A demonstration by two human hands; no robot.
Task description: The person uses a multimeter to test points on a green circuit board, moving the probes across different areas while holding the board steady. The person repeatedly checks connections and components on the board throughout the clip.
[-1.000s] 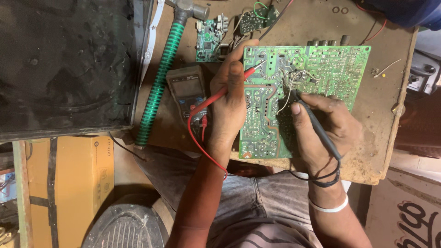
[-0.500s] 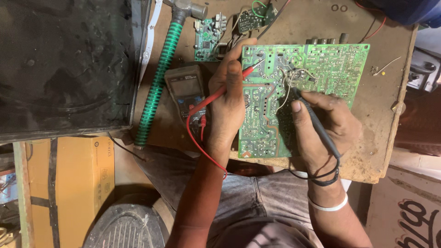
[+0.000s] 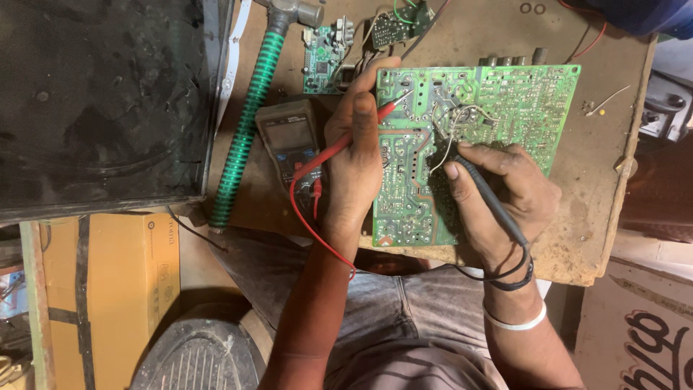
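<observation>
L hand (image 3: 357,155) hides red probe (image 3: 339,146) grip

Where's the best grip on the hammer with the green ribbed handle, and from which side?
Probably the hammer's green ribbed handle at mid-length, approached from above with fingers wrapping across it. It lies flat and bare between the dark panel and the multimeter, running lengthwise away from the person. The metal head sits at the far edge, partly out of view, so it is harder to reach.

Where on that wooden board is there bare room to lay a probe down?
Bare wood shows right of the green circuit board, out to the board's edge, with only a small wire scrap. A thin strip runs below it. The left side is crowded: meter, small boards, green hose.
</observation>
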